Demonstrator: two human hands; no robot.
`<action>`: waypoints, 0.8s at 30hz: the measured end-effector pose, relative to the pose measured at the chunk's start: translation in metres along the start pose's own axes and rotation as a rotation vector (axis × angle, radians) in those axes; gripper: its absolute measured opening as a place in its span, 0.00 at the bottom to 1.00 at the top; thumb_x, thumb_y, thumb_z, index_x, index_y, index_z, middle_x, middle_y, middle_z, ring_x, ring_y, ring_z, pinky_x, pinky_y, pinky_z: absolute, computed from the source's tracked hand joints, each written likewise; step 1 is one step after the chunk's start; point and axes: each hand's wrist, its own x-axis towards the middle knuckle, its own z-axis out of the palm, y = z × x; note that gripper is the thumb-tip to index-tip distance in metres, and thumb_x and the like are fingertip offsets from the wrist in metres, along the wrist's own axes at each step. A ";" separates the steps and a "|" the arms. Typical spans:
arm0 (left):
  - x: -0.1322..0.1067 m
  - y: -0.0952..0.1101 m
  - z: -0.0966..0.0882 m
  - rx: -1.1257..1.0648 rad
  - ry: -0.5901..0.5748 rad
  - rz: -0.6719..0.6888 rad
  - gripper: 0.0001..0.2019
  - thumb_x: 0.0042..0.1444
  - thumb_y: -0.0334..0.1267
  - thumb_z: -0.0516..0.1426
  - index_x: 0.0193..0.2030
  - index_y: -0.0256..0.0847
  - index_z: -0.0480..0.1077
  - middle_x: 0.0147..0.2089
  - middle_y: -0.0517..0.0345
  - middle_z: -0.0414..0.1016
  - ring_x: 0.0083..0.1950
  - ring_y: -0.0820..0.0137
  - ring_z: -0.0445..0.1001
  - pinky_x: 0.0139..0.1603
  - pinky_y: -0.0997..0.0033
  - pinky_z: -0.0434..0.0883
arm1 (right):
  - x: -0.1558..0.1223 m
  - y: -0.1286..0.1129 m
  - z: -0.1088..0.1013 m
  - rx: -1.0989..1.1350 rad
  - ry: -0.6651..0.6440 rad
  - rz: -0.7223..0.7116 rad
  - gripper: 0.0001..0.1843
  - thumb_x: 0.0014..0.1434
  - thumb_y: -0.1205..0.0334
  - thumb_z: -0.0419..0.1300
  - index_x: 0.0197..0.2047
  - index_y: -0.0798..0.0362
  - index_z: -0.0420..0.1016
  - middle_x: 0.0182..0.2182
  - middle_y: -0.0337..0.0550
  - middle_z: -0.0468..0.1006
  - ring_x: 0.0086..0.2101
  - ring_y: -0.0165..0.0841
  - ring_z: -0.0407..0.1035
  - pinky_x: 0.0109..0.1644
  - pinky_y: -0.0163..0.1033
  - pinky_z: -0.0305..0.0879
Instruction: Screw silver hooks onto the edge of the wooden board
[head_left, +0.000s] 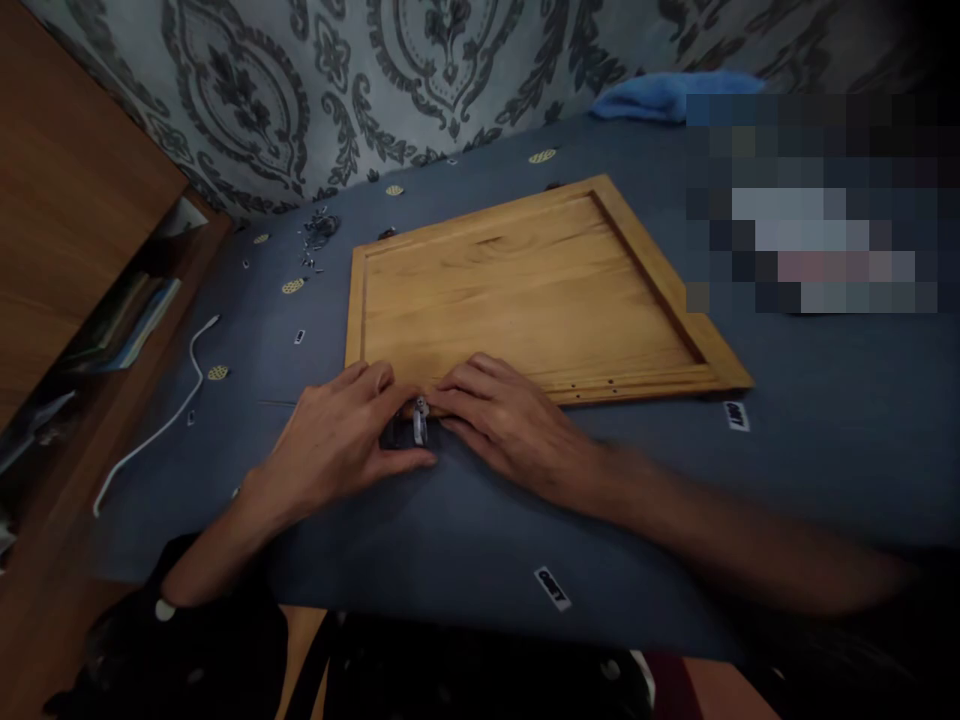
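Note:
A wooden cabinet door (510, 290) with a raised frame lies flat on the dark blue cloth. At its near edge, left of the middle, sits a small shiny metal hinge (420, 425). My left hand (337, 430) is curled at that edge, with its index finger against the hinge and its thumb below. From the other side my right hand (510, 430) presses its bunched fingertips onto the hinge's top, at the door frame. My fingers hide part of the hinge. Small dark holes show in the frame to the right of my right hand.
A small heap of screws (321, 228) lies beyond the door's left corner. A white cable (191, 395) stretches along the left side, by a shelf with books (146, 325). A blue cloth (667, 97) rests by the patterned wall; a pixelated patch covers the right.

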 end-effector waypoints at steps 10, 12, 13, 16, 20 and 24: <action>-0.001 0.001 0.005 -0.160 0.040 -0.039 0.24 0.65 0.61 0.54 0.47 0.41 0.73 0.39 0.53 0.73 0.40 0.61 0.73 0.34 0.64 0.67 | 0.001 -0.001 -0.002 0.049 0.033 -0.012 0.15 0.73 0.66 0.51 0.47 0.60 0.79 0.39 0.51 0.78 0.41 0.40 0.67 0.46 0.46 0.70; -0.001 0.000 0.005 -0.181 0.040 -0.026 0.22 0.66 0.60 0.54 0.46 0.41 0.73 0.39 0.54 0.72 0.40 0.62 0.72 0.35 0.64 0.67 | 0.000 -0.001 -0.002 0.050 0.032 -0.008 0.15 0.73 0.66 0.50 0.48 0.59 0.78 0.40 0.51 0.78 0.41 0.40 0.68 0.46 0.47 0.71; -0.001 0.000 0.006 -0.190 0.040 -0.019 0.22 0.66 0.60 0.54 0.46 0.41 0.73 0.39 0.54 0.72 0.39 0.63 0.72 0.35 0.65 0.68 | 0.000 -0.001 -0.001 0.048 0.039 -0.012 0.15 0.73 0.66 0.50 0.47 0.59 0.79 0.39 0.51 0.78 0.41 0.40 0.68 0.46 0.47 0.71; 0.000 -0.001 0.006 -0.203 0.048 -0.011 0.20 0.66 0.58 0.55 0.45 0.41 0.72 0.38 0.55 0.71 0.39 0.65 0.72 0.35 0.66 0.67 | 0.000 0.000 -0.001 0.039 0.058 -0.023 0.15 0.73 0.65 0.50 0.47 0.59 0.78 0.38 0.50 0.78 0.40 0.39 0.67 0.45 0.46 0.71; 0.000 -0.002 0.007 -0.217 0.057 0.003 0.20 0.67 0.57 0.55 0.45 0.39 0.72 0.38 0.56 0.71 0.38 0.65 0.72 0.35 0.65 0.66 | 0.000 0.000 -0.001 0.043 0.056 -0.017 0.14 0.73 0.66 0.50 0.47 0.58 0.78 0.39 0.49 0.78 0.40 0.39 0.68 0.45 0.46 0.71; 0.000 -0.003 0.009 -0.222 0.056 0.001 0.23 0.67 0.59 0.53 0.46 0.38 0.72 0.38 0.56 0.70 0.37 0.65 0.72 0.34 0.65 0.65 | 0.000 -0.001 -0.003 0.049 0.068 -0.028 0.13 0.73 0.66 0.52 0.47 0.59 0.78 0.39 0.49 0.78 0.40 0.39 0.68 0.45 0.45 0.72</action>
